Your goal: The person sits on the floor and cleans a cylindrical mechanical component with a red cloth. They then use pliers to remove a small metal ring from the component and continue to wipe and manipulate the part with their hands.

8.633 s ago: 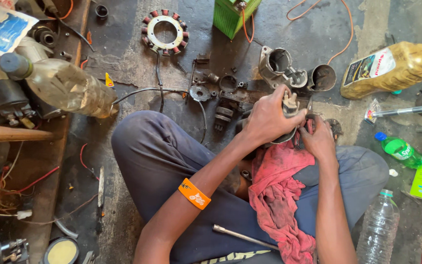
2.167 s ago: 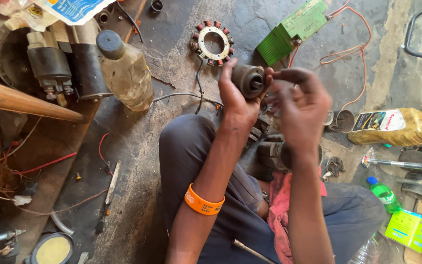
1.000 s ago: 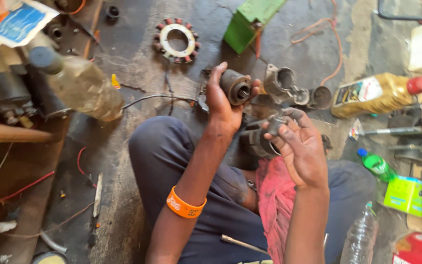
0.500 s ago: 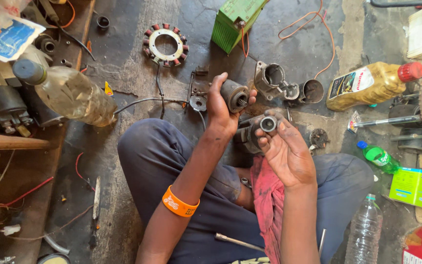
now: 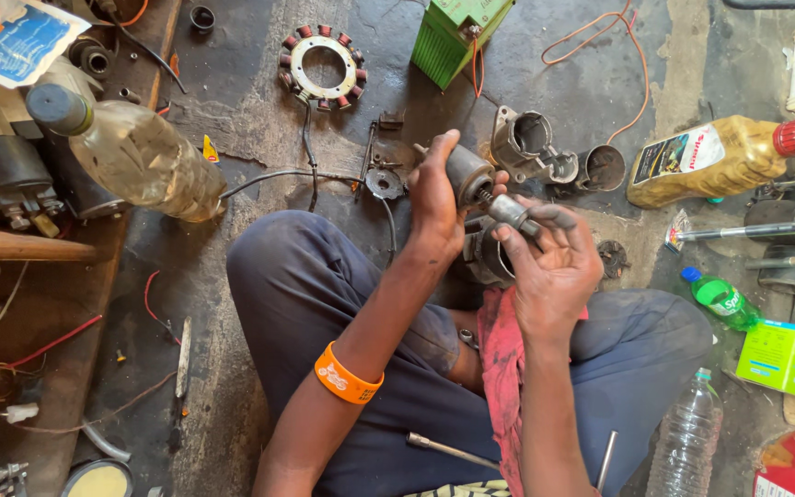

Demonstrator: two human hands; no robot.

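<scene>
I sit cross-legged on a dirty floor. My left hand [image 5: 436,195], with an orange wristband, grips a dark cylindrical motor part [image 5: 467,172]. My right hand [image 5: 552,264] pinches a small grey shaft piece [image 5: 511,212] that sticks out of that cylinder. Below both hands a round metal housing [image 5: 488,260] rests by my knee, partly hidden. A red rag [image 5: 504,361] lies across my lap.
A ring-shaped coil stator [image 5: 324,66], green battery box [image 5: 457,33], two metal housings [image 5: 545,152] and a yellow oil bottle [image 5: 724,161] lie ahead. A large plastic bottle [image 5: 131,152] and motors sit left. A green bottle [image 5: 721,299], clear bottle [image 5: 687,442] and green box [image 5: 782,357] are right.
My left hand lowered the cylinder from near my face toward my lap. My right hand left the round housing and now grips the small shaft at the cylinder's end.
</scene>
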